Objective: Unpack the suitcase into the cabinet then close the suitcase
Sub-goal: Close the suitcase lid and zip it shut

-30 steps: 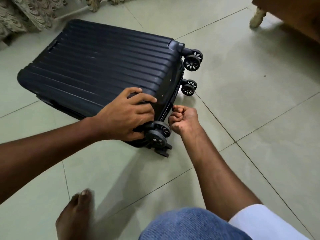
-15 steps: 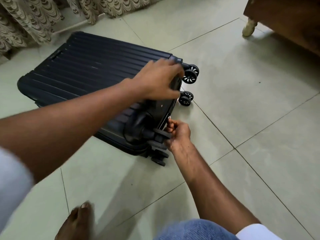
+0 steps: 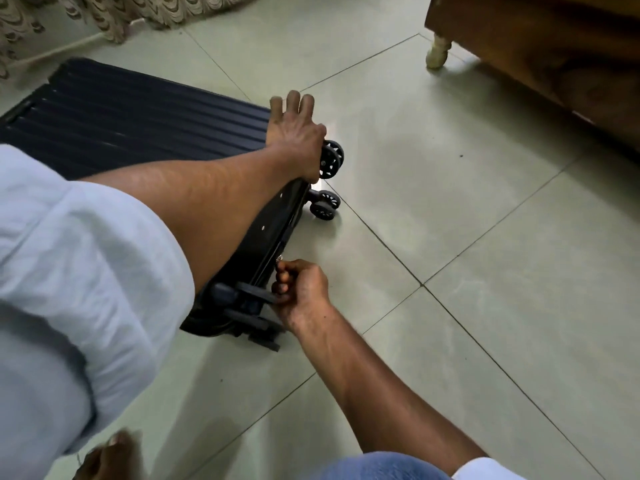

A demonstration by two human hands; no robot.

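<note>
Under my left hand [image 3: 298, 133], the dark suitcase [image 3: 138, 133] is lying flat on the floor [image 3: 450, 237], lid down; that hand is pressing its far corner, fingers spread, beside a wheel [image 3: 330, 159]. My right hand [image 3: 301, 289] is pinching shut at the seam, probably on a zipper pull.

The suitcase [image 3: 145, 133] is lying flat on the floor [image 3: 450, 254]. The left hand [image 3: 298, 133] is resting on its far wheel-end corner; the right hand [image 3: 301, 289] is sitting against its near wheel-end edge. A curtain [image 3: 104, 15] is hanging behind the suitcase, and wooden furniture [image 3: 540, 39] is standing well to its right.
</note>
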